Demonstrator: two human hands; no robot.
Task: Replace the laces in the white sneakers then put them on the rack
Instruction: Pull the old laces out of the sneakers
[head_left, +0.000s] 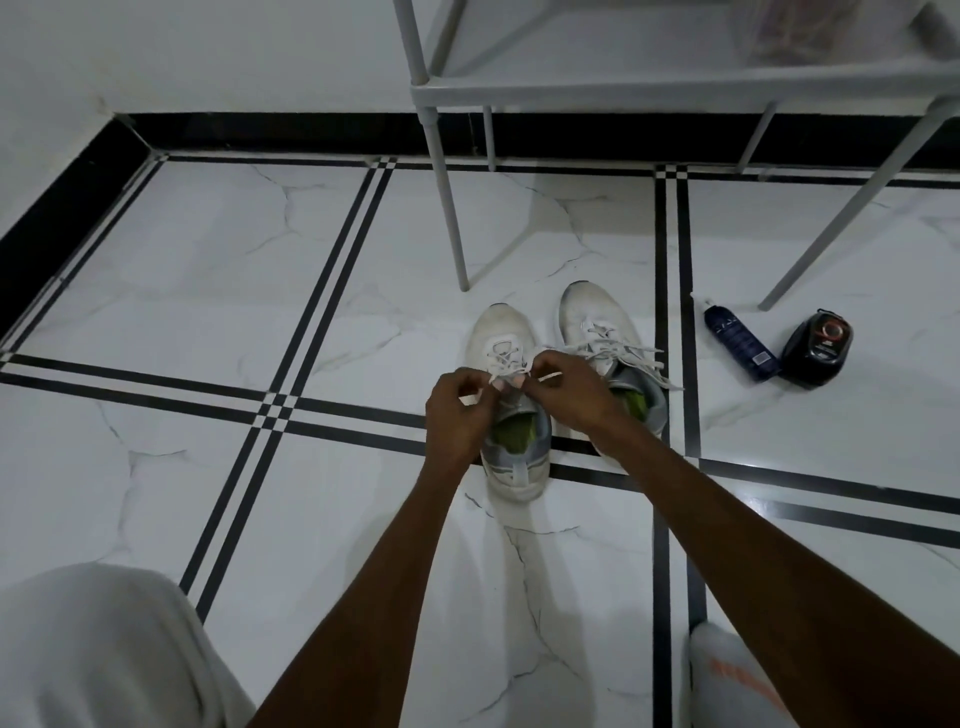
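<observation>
- Left hand (457, 410): fingers curled, pinching one lace end above the left sneaker (511, 415).
- Right hand (563, 387): pinching the other end of the lace (506, 361); both hands meet over the tongue.
- Right sneaker (608, 353): just beside, on the floor (208, 260), laces loose.
- Rack (623, 85): behind, well apart.
- Risk: uneven pull may slip an end from its eyelet.
- Bottle (740, 345), dark container (816, 345): nearby.
</observation>
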